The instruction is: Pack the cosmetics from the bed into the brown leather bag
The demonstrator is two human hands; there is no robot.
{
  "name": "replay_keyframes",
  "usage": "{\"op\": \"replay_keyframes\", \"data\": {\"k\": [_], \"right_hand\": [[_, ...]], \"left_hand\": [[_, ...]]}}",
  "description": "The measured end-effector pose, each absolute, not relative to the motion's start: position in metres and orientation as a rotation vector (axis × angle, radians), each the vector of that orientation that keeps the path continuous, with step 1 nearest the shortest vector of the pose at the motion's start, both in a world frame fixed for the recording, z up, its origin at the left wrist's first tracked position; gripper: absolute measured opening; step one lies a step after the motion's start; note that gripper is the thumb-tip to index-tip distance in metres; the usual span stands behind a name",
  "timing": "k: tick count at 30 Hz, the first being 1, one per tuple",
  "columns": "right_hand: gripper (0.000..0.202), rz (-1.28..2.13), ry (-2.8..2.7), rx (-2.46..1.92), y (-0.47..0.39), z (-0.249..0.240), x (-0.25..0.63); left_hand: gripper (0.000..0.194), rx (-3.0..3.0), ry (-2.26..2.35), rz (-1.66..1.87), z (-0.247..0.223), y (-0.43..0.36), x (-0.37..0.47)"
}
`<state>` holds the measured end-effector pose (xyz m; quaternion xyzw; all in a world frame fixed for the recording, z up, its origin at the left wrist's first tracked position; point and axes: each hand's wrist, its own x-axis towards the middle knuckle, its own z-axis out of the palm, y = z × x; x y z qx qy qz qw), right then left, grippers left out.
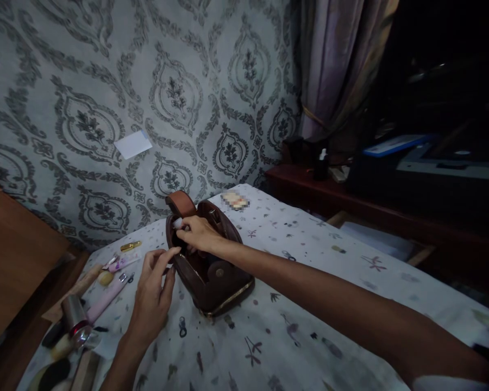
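A dark brown zip bag lies unzipped on the patterned white sheet, its tan strap at the far end. My right hand reaches into the far part of the bag, its fingers closed by a small whitish item that is mostly hidden. At the bag's left edge is my left hand, its thumb and index finger stretched toward the zipped rim and apart, holding nothing visible. Part of the bag's inside is dark and hard to make out.
Left on the sheet lie a gold clip, a pink tool, a silver-red cylinder and several cosmetics. A blurred card lies beyond the bag. To the right stands a dark red table with an open drawer.
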<state>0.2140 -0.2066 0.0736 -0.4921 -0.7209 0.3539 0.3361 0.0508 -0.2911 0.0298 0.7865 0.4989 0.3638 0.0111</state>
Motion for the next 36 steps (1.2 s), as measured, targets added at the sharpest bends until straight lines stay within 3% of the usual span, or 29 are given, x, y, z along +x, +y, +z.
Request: {"op": "replay_keyframes", "data": {"k": [6,12,19,27,33,36], "right_hand": [[0.017,0.875,-1.959,-1.214,-0.205,0.070,0.214],[0.034,0.819,-1.988,-1.195,-0.206,0.068,0.214],[0.023,0.952,-1.926,-1.182,-0.208,0.060,0.218],[0.047,0.640,-2.300,-0.940,-0.212,0.054,0.224],[0.019,0.490,-2.453,-0.853,-0.210,0.055,0.229],[0.016,0.463,-2.381,-0.825,-0.207,0.049,0.232]], "left_hand": [[0.039,2.468,1.552,1.108,0.029,-0.290,0.049],[0.040,2.508,1.522,1.094,0.032,-0.289,0.049],[0.040,2.490,1.536,1.092,0.031,-0.290,0.047],[0.038,2.525,1.556,1.091,0.032,-0.290,0.046],[0.036,2.546,1.571,1.091,0.031,-0.289,0.046],[0.035,2.528,1.590,1.093,0.031,-0.289,0.046]]}}
